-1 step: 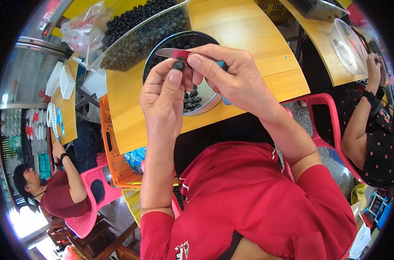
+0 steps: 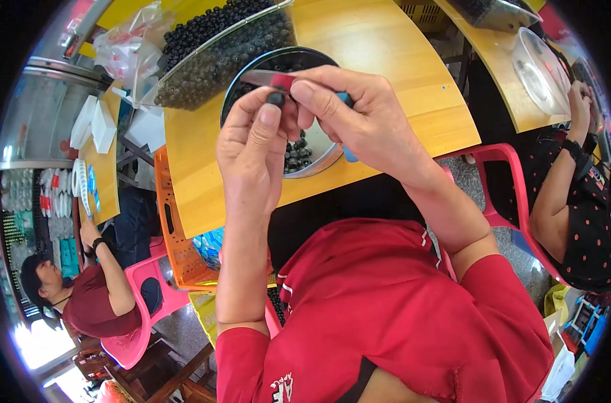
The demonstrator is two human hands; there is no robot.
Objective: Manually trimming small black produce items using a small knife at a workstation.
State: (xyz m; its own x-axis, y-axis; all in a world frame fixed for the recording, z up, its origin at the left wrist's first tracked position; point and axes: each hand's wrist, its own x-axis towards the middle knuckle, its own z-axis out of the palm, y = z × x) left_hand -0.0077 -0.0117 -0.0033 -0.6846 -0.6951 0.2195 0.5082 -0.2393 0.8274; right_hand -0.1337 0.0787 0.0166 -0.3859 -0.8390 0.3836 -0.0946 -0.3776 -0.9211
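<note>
My left hand (image 2: 252,141) pinches a small round black piece (image 2: 276,99), like a bead or rubber part, between thumb and fingertips. My right hand (image 2: 359,117) grips a small knife (image 2: 260,77) with a blue handle end and a red part near the blade. The blade points left, just above the black piece, and my two hands meet at the fingertips. Whether the edge touches the piece, I cannot tell. Under my hands stands a round pan (image 2: 319,169) holding several dark, shiny round pieces (image 2: 297,154); my hands hide part of it.
Behind the pan, a clear bin (image 2: 218,67) is heaped with black round pieces on the wooden table (image 2: 399,67). An orange crate (image 2: 178,235) stands left. Co-workers sit on pink chairs at both sides, one near a clear plastic tub (image 2: 537,74).
The knife and the black piece have shifted very slightly, the piece a little up and left. My grip in both hands is the same.
</note>
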